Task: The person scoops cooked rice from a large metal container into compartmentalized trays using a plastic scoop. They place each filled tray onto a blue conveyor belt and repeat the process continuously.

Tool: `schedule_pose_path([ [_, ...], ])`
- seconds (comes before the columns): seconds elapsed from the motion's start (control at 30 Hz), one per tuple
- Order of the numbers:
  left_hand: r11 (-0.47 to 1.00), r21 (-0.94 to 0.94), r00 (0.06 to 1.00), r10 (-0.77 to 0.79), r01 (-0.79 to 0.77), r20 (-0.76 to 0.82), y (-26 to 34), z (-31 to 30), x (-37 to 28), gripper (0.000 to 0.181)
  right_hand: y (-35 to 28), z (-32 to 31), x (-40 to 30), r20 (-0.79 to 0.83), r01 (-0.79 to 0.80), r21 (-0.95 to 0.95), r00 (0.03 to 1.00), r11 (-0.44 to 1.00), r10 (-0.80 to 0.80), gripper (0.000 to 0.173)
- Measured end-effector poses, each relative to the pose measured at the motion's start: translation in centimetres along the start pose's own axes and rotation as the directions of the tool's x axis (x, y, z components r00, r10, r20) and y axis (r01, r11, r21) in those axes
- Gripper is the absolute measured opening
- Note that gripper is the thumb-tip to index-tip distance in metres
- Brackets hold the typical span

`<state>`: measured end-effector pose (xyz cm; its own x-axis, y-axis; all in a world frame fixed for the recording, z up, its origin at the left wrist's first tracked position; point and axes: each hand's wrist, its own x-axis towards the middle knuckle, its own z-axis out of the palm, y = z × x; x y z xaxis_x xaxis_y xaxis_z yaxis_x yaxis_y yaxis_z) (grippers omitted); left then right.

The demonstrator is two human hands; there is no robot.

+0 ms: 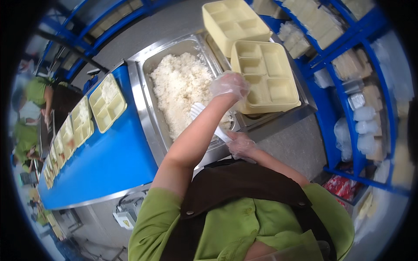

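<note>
My right hand (pixel 241 145), in a clear plastic glove, grips the handle of a white plastic rice paddle (pixel 222 133). The paddle's ribbed blade shows beyond my left forearm, over cooked white rice (pixel 183 86) heaped in a deep steel pan (pixel 153 107). My left hand (pixel 230 85), gloved too, is at the near left edge of a stack of cream compartment trays (pixel 266 73). Its fingertips overlap the tray's rim, and whether they grip it is unclear. The top tray's visible compartments hold nothing. My left forearm crosses above the pan and hides part of the rice.
A second tray stack (pixel 235 24) stands behind the first. On the left, a blue conveyor belt (pixel 127 150) carries a row of trays (pixel 107 102) with rice in one compartment. Several co-workers (pixel 36 91) stand along it. Blue shelving (pixel 333 81) with packaged containers rises at right.
</note>
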<state>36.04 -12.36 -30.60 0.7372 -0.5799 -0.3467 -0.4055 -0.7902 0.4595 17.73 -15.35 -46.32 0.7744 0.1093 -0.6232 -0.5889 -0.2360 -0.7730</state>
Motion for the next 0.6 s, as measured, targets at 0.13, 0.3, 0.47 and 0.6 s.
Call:
schedule_pose_path([
  [0.13,1.000,0.025,0.994,0.012,-0.009,-0.107,0.1,1.2,0.8,0.032,-6.3,-1.2,-4.2,-0.051,-0.049,-0.239,0.998,0.970,0.038,0.035],
  [0.3,0.905,-0.419,0.972,-0.030,-0.072,-0.233,2.0,-1.4,-0.5,0.026,-5.4,-1.7,-2.1,0.017,-0.080,0.388,0.997,0.918,0.080,0.030],
  [0.47,0.292,-0.908,0.916,-0.179,-0.300,-0.360,-3.7,-3.1,-3.5,0.020,-7.5,-2.0,2.9,0.041,0.024,0.475,0.998,0.880,-0.050,0.018],
  [0.6,0.159,-0.960,0.699,-0.658,-0.232,-0.278,-14.9,-2.5,-9.6,0.026,-7.8,-2.8,8.7,0.024,-0.002,0.496,1.000,0.869,-0.011,0.016],
])
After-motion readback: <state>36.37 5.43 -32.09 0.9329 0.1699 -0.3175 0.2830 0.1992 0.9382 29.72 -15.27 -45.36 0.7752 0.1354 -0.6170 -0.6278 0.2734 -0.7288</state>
